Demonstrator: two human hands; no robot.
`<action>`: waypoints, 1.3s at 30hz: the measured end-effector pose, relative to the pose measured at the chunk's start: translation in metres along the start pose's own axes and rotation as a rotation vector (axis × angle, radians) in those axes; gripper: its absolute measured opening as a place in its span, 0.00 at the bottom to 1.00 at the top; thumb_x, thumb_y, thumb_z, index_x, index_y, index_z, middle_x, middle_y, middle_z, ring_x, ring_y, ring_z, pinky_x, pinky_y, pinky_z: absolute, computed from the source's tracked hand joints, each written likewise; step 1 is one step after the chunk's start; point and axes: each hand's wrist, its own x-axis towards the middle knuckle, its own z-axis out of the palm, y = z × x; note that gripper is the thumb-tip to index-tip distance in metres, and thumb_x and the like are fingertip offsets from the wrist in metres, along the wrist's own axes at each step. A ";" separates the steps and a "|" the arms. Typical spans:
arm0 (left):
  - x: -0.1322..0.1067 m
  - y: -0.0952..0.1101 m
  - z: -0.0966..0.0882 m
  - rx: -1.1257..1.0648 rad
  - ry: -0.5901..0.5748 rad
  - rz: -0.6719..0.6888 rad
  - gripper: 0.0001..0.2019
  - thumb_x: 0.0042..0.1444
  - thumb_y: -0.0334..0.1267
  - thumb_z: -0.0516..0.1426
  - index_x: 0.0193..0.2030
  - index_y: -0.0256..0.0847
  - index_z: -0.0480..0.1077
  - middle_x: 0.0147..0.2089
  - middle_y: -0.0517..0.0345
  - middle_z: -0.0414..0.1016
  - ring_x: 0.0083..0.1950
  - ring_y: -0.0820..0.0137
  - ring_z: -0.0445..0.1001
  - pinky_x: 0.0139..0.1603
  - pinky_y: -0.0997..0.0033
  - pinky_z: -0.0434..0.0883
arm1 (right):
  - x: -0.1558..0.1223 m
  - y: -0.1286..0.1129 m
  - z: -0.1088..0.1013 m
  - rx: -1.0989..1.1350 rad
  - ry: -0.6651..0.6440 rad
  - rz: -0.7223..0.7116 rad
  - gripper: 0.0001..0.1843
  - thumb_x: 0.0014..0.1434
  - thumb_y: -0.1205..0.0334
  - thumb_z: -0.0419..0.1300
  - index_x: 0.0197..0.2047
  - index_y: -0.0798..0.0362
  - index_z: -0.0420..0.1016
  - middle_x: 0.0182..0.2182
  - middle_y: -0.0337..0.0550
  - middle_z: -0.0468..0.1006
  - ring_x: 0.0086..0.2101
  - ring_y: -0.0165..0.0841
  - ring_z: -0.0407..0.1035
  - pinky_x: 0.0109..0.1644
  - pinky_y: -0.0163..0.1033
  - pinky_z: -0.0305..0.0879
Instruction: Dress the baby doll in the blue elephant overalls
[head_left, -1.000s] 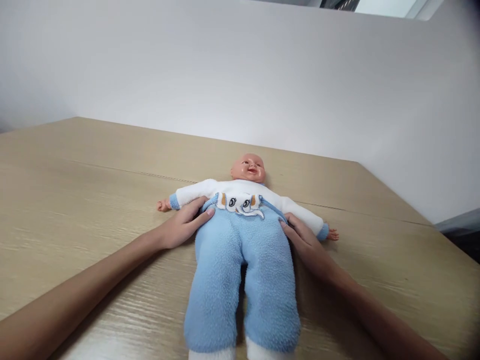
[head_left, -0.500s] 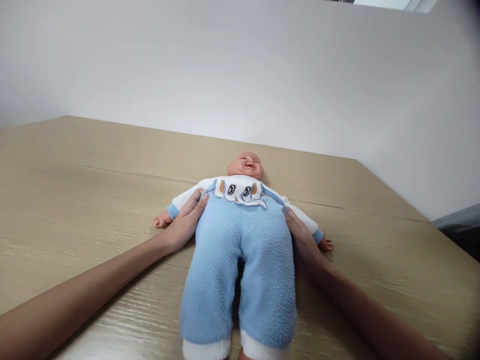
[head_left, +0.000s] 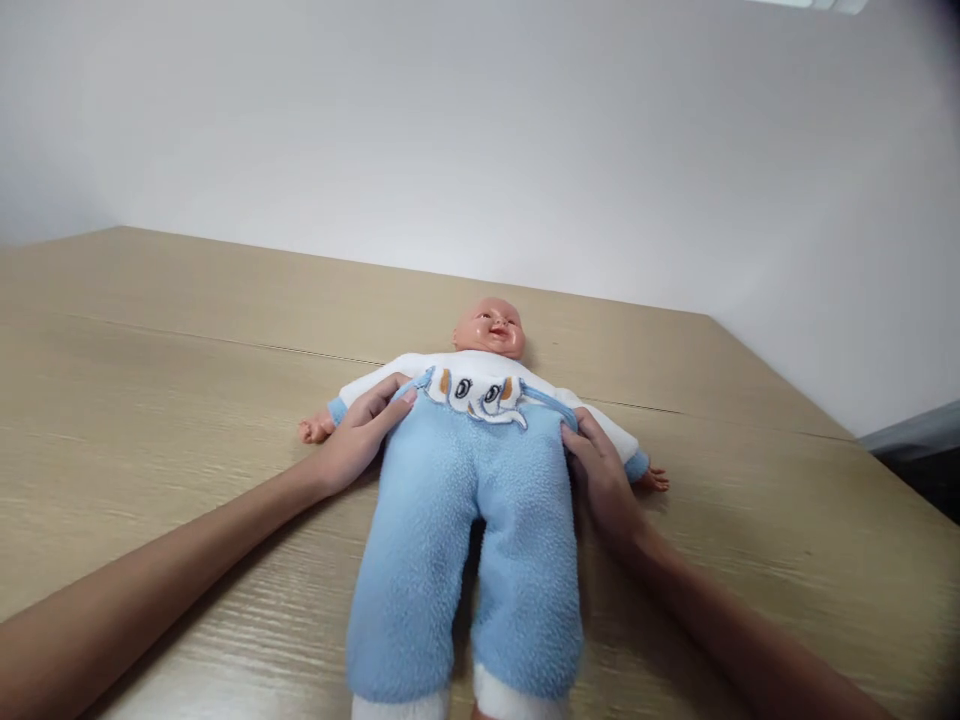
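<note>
A baby doll (head_left: 489, 328) lies on its back with its feet toward me and its arms spread out. It wears a white long-sleeved top and light blue fleece pants (head_left: 469, 470) with white cuffs. An elephant face with embroidered eyes (head_left: 478, 395) decorates the front at the waist. My left hand (head_left: 364, 435) is closed on the waist edge of the pants, thumb on top. On the opposite side, my right hand (head_left: 604, 475) pinches the same edge, its fingers curled over the blue trim. The doll's feet are mostly cut off by the lower frame border.
The doll rests on a light wood-grain table (head_left: 187, 400) with a thin seam running across it. Behind the table stands a plain pale wall (head_left: 450, 140). Something dark and grey (head_left: 922, 450) lies beyond the table's right edge.
The waist edge of the pants is drawn wider and slightly lower on both sides. My right hand's fingers now show over the edge. The view has shifted slightly.
</note>
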 end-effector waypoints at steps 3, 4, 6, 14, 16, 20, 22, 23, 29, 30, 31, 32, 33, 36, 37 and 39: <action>0.001 0.015 -0.008 0.156 -0.089 0.072 0.19 0.66 0.59 0.63 0.43 0.44 0.79 0.40 0.56 0.76 0.41 0.63 0.70 0.43 0.68 0.67 | 0.000 -0.012 -0.001 -0.130 -0.041 -0.114 0.09 0.70 0.53 0.61 0.36 0.45 0.73 0.32 0.36 0.67 0.36 0.37 0.60 0.43 0.42 0.59; 0.002 0.019 -0.009 0.188 -0.117 0.096 0.19 0.67 0.59 0.63 0.43 0.44 0.79 0.41 0.56 0.76 0.41 0.63 0.70 0.42 0.68 0.67 | 0.001 -0.015 0.000 -0.148 -0.060 -0.138 0.08 0.69 0.54 0.60 0.37 0.46 0.73 0.32 0.37 0.67 0.36 0.38 0.60 0.43 0.43 0.59; 0.006 0.024 -0.008 0.226 -0.139 0.129 0.19 0.68 0.59 0.62 0.43 0.43 0.77 0.40 0.57 0.74 0.42 0.64 0.69 0.42 0.69 0.66 | 0.005 -0.019 0.001 -0.141 -0.080 -0.144 0.07 0.69 0.55 0.60 0.38 0.45 0.73 0.33 0.36 0.67 0.36 0.38 0.60 0.43 0.43 0.58; 0.009 0.006 -0.007 0.342 -0.085 0.078 0.22 0.71 0.62 0.57 0.47 0.44 0.76 0.40 0.57 0.75 0.43 0.61 0.71 0.47 0.66 0.69 | 0.018 -0.007 -0.003 -0.158 -0.093 0.037 0.17 0.67 0.41 0.65 0.43 0.45 0.72 0.34 0.34 0.70 0.36 0.37 0.62 0.44 0.42 0.61; 0.007 0.001 -0.013 0.379 -0.126 0.078 0.22 0.71 0.62 0.57 0.45 0.44 0.78 0.43 0.54 0.77 0.49 0.57 0.74 0.53 0.64 0.71 | 0.016 -0.005 -0.005 -0.200 -0.141 0.050 0.18 0.67 0.39 0.65 0.41 0.45 0.74 0.35 0.35 0.72 0.39 0.39 0.65 0.47 0.43 0.63; 0.005 -0.002 -0.018 0.397 -0.177 0.087 0.22 0.71 0.60 0.57 0.48 0.45 0.81 0.49 0.52 0.82 0.56 0.53 0.77 0.62 0.63 0.71 | 0.011 -0.004 -0.004 -0.279 -0.106 0.020 0.17 0.70 0.39 0.62 0.40 0.44 0.77 0.38 0.38 0.78 0.45 0.44 0.69 0.54 0.46 0.64; 0.004 -0.002 -0.020 0.388 -0.168 0.087 0.22 0.71 0.60 0.57 0.54 0.47 0.82 0.54 0.51 0.83 0.59 0.52 0.77 0.67 0.62 0.69 | 0.009 -0.005 -0.003 -0.300 -0.097 0.007 0.17 0.71 0.41 0.60 0.41 0.44 0.77 0.39 0.40 0.79 0.45 0.45 0.70 0.54 0.47 0.64; 0.003 -0.003 -0.021 0.391 -0.158 0.081 0.23 0.72 0.60 0.57 0.57 0.47 0.82 0.55 0.51 0.83 0.61 0.51 0.77 0.68 0.61 0.69 | 0.008 -0.005 -0.003 -0.332 -0.097 -0.010 0.17 0.72 0.41 0.59 0.40 0.44 0.76 0.38 0.40 0.79 0.44 0.45 0.70 0.53 0.48 0.64; 0.001 -0.012 -0.051 0.605 -0.380 0.182 0.23 0.73 0.55 0.55 0.62 0.41 0.77 0.62 0.45 0.78 0.64 0.49 0.74 0.71 0.51 0.69 | -0.002 -0.001 -0.029 -0.713 -0.301 -0.327 0.05 0.70 0.58 0.57 0.41 0.47 0.70 0.41 0.47 0.76 0.43 0.47 0.69 0.51 0.53 0.67; 0.000 -0.013 -0.055 0.634 -0.428 0.208 0.22 0.74 0.53 0.55 0.64 0.41 0.75 0.63 0.44 0.77 0.65 0.50 0.74 0.71 0.50 0.69 | -0.004 0.001 -0.035 -0.746 -0.371 -0.376 0.05 0.69 0.59 0.59 0.47 0.48 0.73 0.47 0.50 0.77 0.49 0.50 0.71 0.56 0.55 0.68; 0.000 -0.013 -0.058 0.649 -0.456 0.224 0.22 0.74 0.51 0.55 0.66 0.41 0.73 0.64 0.43 0.76 0.65 0.51 0.73 0.72 0.50 0.69 | -0.005 0.004 -0.040 -0.767 -0.424 -0.411 0.13 0.68 0.60 0.61 0.55 0.48 0.73 0.54 0.52 0.76 0.56 0.53 0.70 0.62 0.57 0.68; -0.001 -0.013 -0.060 0.654 -0.470 0.232 0.22 0.74 0.49 0.56 0.67 0.41 0.72 0.66 0.42 0.75 0.66 0.51 0.73 0.73 0.49 0.68 | -0.006 0.006 -0.044 -0.778 -0.456 -0.430 0.21 0.67 0.60 0.63 0.62 0.47 0.71 0.61 0.54 0.74 0.62 0.55 0.68 0.67 0.59 0.66; -0.002 -0.012 -0.059 0.653 -0.476 0.239 0.22 0.73 0.48 0.57 0.68 0.42 0.72 0.67 0.42 0.75 0.67 0.51 0.73 0.74 0.49 0.68 | -0.007 0.008 -0.046 -0.776 -0.470 -0.437 0.27 0.67 0.60 0.64 0.68 0.46 0.68 0.66 0.55 0.72 0.66 0.56 0.66 0.70 0.60 0.64; -0.005 -0.009 -0.052 0.597 -0.424 0.247 0.22 0.70 0.48 0.60 0.66 0.43 0.74 0.70 0.42 0.75 0.70 0.48 0.72 0.75 0.48 0.67 | -0.007 0.013 -0.045 -0.671 -0.458 -0.363 0.31 0.68 0.58 0.66 0.72 0.41 0.68 0.70 0.53 0.70 0.68 0.55 0.65 0.73 0.61 0.63; -0.006 -0.008 -0.048 0.554 -0.393 0.229 0.21 0.69 0.49 0.61 0.65 0.44 0.76 0.69 0.44 0.76 0.71 0.47 0.72 0.76 0.47 0.67 | -0.007 0.013 -0.043 -0.598 -0.447 -0.315 0.31 0.67 0.57 0.67 0.71 0.41 0.69 0.70 0.51 0.71 0.69 0.54 0.65 0.74 0.61 0.62; -0.008 -0.008 -0.038 0.419 -0.317 0.165 0.21 0.68 0.53 0.63 0.62 0.46 0.79 0.66 0.48 0.79 0.69 0.47 0.74 0.75 0.48 0.67 | -0.008 0.012 -0.036 -0.418 -0.387 -0.194 0.30 0.64 0.53 0.70 0.68 0.40 0.74 0.68 0.48 0.75 0.70 0.54 0.65 0.77 0.61 0.59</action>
